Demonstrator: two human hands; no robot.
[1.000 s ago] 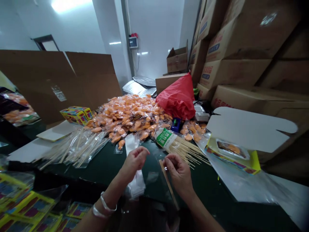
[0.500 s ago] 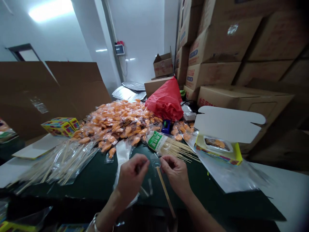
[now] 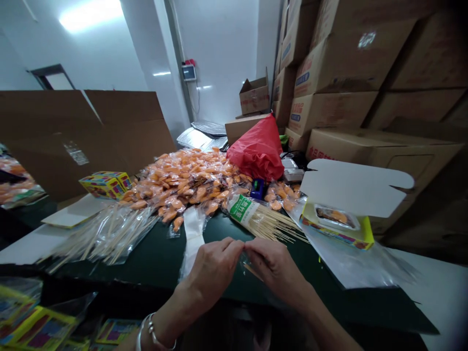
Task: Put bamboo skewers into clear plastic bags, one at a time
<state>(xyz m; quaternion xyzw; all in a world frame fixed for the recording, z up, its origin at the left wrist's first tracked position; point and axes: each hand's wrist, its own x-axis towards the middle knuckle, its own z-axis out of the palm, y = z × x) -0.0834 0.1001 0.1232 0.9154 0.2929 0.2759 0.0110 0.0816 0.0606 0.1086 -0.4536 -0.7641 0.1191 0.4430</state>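
Note:
My left hand [image 3: 216,263] and my right hand [image 3: 274,265] meet at the fingertips over the dark green table [image 3: 161,258]. Both are pinched on a clear plastic bag [image 3: 248,261], of which a small part shows under the fingers. The tip of a light stick [image 3: 253,272] is visible beside my right fingers; the rest is hidden. Just behind my hands lies a green-labelled pack of bamboo sticks [image 3: 265,219]. White strips in clear plastic [image 3: 193,229] lie behind my left hand. Farther back spreads a heap of wrapped orange pieces [image 3: 190,175].
Bagged sticks [image 3: 106,234] and yellow boxes [image 3: 106,184] are at the left. At the right, an open box [image 3: 338,226] holds a clear tray. A red bag [image 3: 258,151] and stacked cartons [image 3: 336,112] stand behind. Colourful packs [image 3: 40,324] lie low at the left.
My hands have come together at the fingertips. The light stick, earlier long and visible between them, is now mostly hidden. The view has shifted slightly left.

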